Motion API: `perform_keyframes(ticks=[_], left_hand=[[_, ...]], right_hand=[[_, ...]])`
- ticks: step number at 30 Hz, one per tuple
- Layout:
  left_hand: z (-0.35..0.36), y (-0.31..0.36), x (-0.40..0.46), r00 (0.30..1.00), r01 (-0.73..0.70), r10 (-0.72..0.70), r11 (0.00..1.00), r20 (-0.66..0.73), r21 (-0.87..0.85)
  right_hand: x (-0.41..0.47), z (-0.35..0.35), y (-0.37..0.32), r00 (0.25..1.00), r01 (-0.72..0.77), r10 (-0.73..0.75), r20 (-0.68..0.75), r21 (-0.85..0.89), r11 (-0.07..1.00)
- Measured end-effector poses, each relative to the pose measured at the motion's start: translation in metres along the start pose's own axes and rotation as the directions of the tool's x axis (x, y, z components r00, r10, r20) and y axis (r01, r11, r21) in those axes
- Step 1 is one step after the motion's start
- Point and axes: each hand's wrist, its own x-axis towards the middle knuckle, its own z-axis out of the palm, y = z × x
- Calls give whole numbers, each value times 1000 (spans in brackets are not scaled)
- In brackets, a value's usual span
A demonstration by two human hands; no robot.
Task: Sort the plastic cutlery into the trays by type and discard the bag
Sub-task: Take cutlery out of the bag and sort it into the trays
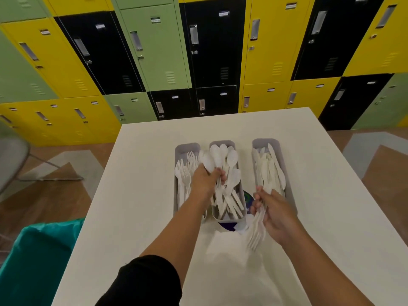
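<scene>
Three grey trays stand side by side on the white table (pixel 136 195). The left tray (pixel 186 149) holds white forks, the middle tray (pixel 221 144) white spoons, the right tray (pixel 265 142) white knives. My left hand (pixel 206 180) grips a bunch of spoons (pixel 208 161) over the gap between the left and middle trays. My right hand (pixel 276 214) grips a bundle of forks (pixel 257 233), tines pointing toward me, in front of the right tray. A clear bag (pixel 230 226) with a blue-green label lies under the middle tray's near end.
A bin lined with a green bag (pixel 37 259) stands at the table's near left corner. A grey chair (pixel 13 160) is on the floor at the left. Yellow, green and black lockers (pixel 154 51) fill the wall behind the table.
</scene>
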Motion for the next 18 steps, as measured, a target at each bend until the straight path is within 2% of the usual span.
perform_keyframes(ticks=[2,6,10,13,18], left_hand=[[7,-13,0,1000,2,-1,992,-4,124],[17,-25,4,998,-4,19,965,-56,263],[22,-34,3,989,-82,121,921,-81,381],[26,-45,1,982,-117,176,844,-65,523],[33,-52,-7,975,-176,220,721,20,671]], right_hand=[[2,-1,-5,999,36,-34,-21,107,994],[3,-5,-9,996,90,-81,-47,228,970],[8,-9,-10,994,98,-69,-88,378,921],[10,-10,-11,994,93,-50,-100,494,865],[12,-8,-10,994,100,-57,-97,531,842]])
